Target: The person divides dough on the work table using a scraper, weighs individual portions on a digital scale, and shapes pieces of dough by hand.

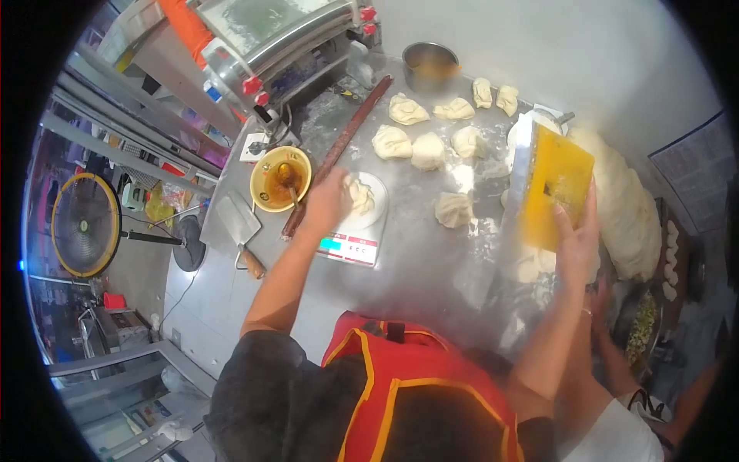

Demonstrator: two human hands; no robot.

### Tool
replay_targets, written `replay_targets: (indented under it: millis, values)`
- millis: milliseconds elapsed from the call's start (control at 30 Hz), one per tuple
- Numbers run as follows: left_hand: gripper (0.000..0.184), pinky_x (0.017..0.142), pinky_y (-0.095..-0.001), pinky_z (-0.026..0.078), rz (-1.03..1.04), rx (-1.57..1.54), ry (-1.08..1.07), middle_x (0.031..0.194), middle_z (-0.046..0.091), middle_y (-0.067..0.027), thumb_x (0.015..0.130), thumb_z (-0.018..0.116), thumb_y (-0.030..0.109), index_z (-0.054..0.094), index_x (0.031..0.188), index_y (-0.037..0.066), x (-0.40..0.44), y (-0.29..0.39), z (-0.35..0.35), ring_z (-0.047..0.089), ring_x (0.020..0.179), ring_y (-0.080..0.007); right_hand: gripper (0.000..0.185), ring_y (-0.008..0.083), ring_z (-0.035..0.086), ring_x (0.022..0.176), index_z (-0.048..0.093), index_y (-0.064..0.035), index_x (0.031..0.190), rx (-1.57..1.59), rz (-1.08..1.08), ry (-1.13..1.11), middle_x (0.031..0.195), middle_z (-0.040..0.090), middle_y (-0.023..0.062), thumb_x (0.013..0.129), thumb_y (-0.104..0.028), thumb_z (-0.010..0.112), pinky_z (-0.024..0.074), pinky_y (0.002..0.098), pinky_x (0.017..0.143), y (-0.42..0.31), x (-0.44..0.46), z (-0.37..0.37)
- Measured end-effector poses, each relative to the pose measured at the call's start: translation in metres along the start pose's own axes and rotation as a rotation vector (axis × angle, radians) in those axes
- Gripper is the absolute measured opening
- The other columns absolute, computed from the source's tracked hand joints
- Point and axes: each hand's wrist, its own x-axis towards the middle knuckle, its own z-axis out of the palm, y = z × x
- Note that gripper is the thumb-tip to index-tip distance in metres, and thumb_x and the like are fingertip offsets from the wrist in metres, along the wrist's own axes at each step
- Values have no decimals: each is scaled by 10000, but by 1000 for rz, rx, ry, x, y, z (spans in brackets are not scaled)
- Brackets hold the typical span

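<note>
My left hand (326, 203) is at the left side of a lump of dough (360, 195) on a white digital scale (368, 231), its fingers curled against the dough and partly hidden. My right hand (579, 240) grips a yellow dough scraper (560, 179) with a metal edge, raised over the right part of the metal table (416, 262). Several cut dough pieces (428, 152) lie beyond the scale, and one dough piece (454, 209) sits between the two hands. To the right of the scraper rests a large mass of dough (627, 204).
Left of the scale are a long dark rolling pin (358, 119), a yellow bowl (258, 202) of brown liquid with a spoon, and a wooden-handled spatula (237, 219). A metal pot (431, 65) and a roller machine (300, 35) stand behind. Another person's arm (612, 350) is at right.
</note>
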Motion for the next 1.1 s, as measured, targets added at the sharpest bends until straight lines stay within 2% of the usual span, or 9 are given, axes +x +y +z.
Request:
replay_targets:
  millis: [100, 233, 333, 400, 533, 767, 900, 1000, 1100]
  values:
    - [315, 992, -419, 380, 541, 191, 346, 1151, 555, -231, 853, 528, 129, 516, 1146, 12, -15, -63, 87, 513, 1139, -329, 650, 231, 394, 1276, 261, 16, 1419, -11, -41, -26, 1419, 362, 170, 823, 30, 518, 317, 312, 1042, -10, -14, -1]
    - [344, 1017, -466, 333, 548, 287, 273, 1200, 522, -237, 910, 477, 181, 475, 1194, -14, -27, -48, 80, 465, 1169, -392, 653, 233, 393, 1280, 261, 11, 1421, 3, -40, -8, 1422, 361, 174, 822, 29, 520, 316, 315, 1044, -23, -32, 3]
    - [343, 908, -482, 410, 316, 11, -62, 1070, 591, -209, 948, 436, 261, 474, 1142, -20, 29, -80, 62, 561, 1025, -388, 652, 229, 388, 1285, 264, 2, 1422, -148, -60, -57, 1424, 360, 174, 824, 26, 523, 311, 314, 1047, -22, -47, 2]
    - [383, 807, -486, 444, -141, -881, -9, 950, 613, -212, 963, 400, 328, 479, 1079, -28, 15, -34, 4, 601, 872, -398, 644, 231, 390, 1285, 267, -2, 1422, -102, -49, -99, 1420, 368, 173, 829, 21, 518, 309, 317, 1048, -20, -58, 5]
    - [410, 834, -465, 445, 129, -214, 73, 1072, 593, -239, 938, 450, 365, 474, 1145, 11, 15, -40, -24, 581, 949, -421, 637, 227, 388, 1288, 266, 12, 1417, -88, -22, -136, 1416, 379, 165, 832, 5, 518, 303, 318, 1051, -4, -78, 15]
    - [515, 931, -440, 406, 151, -145, -3, 1235, 523, -228, 905, 509, 371, 411, 1284, 37, 13, -54, -14, 507, 1129, -378, 633, 434, 574, 965, 250, -181, 1446, -426, 53, -534, 1162, 555, 261, 865, -72, 476, 460, 415, 857, -3, -117, 23]
    - [669, 988, -405, 377, 322, 48, -41, 1310, 455, -206, 822, 637, 373, 363, 1337, 45, 14, -64, -3, 442, 1210, -340, 636, 438, 557, 1018, 252, -160, 1441, -597, 168, -680, 1187, 546, 255, 859, -76, 497, 452, 453, 854, 30, -138, 24]
    - [785, 1022, -383, 354, 374, 172, -168, 1337, 422, -196, 755, 717, 344, 333, 1372, 48, 5, -56, -10, 414, 1234, -332, 639, 433, 534, 1069, 250, -142, 1438, -661, -33, -668, 1218, 528, 249, 855, -68, 501, 446, 448, 876, 37, -148, 22]
    - [825, 1021, -386, 357, 399, 197, -158, 1312, 434, -199, 711, 756, 322, 337, 1371, 57, 3, -56, -1, 418, 1221, -345, 626, 423, 514, 1114, 246, -127, 1437, -598, 229, -667, 1254, 506, 242, 863, -68, 488, 433, 436, 907, 25, -154, 21]
